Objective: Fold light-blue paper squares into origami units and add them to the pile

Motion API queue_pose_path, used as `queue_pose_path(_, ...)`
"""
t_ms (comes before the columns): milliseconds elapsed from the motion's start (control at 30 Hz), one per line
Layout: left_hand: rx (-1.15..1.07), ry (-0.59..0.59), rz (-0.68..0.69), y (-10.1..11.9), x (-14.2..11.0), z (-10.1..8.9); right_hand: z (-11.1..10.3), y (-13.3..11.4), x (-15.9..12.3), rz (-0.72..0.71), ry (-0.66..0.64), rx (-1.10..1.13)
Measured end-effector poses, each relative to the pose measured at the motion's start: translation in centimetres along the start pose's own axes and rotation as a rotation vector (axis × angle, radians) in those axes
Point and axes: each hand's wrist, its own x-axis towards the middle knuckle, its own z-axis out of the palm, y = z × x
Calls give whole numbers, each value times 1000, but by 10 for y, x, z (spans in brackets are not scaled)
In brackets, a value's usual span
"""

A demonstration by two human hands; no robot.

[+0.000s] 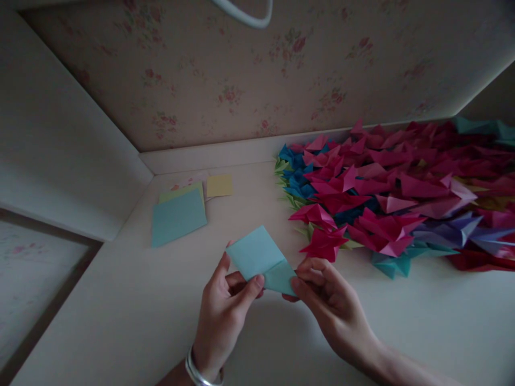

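A light blue sheet of origami paper point(257, 252), partly folded, is held between both hands a little above the white table. My left hand point(227, 303) grips its lower left side, with the thumb on the front and fingers behind. At the lower right corner, my right hand point(328, 300) pinches the paper between thumb and fingers. A crease runs across the paper near the right hand, and the part beyond it narrows towards that hand. The fingers behind the sheet are partly hidden.
Many folded paper pieces point(362, 198), mostly pink with blue, green and purple ones, cover the right of the table point(120, 300). Flat blue-green paper point(179, 217) and a small yellow square point(219, 185) lie at the back left. A white cable point(251, 20) hangs above.
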Motion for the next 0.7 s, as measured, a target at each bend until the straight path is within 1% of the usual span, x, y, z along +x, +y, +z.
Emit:
queue_pose_path(67, 20, -37, 18, 1, 0, -1, 0, -1, 0, 21, -12, 4)
queue_pose_path(167, 100, -37, 67, 2, -1, -3, -1, -2, 0, 30, -31, 11)
queue_pose_path(267, 216, -46, 114, 1, -6, -2, -1, -3, -1, 38, -89, -28)
queue_pose_path(333, 266, -67, 135, -2, -9, -1, -1, -3, -1, 78, -145, -72)
queue_pose_path(400, 285, -76, 139, -6, -12, 0, 1, -4, -1, 151, -176, -97)
queue_pose_path(467, 297, -78, 137, -8, -15, 1, 2, -5, 0, 227, -185, -91)
queue_pose_path(533, 306, -89, 133, -7, -15, 1, 4, -8, 2, 269, -187, -65)
queue_pose_path(633, 283, -113, 117, -3, -11, 0, 3, -12, 6, 286, -179, -54)
queue_pose_path(700, 268, -82, 105, 0, -7, -1, 1, -12, 7, 288, -157, -60)
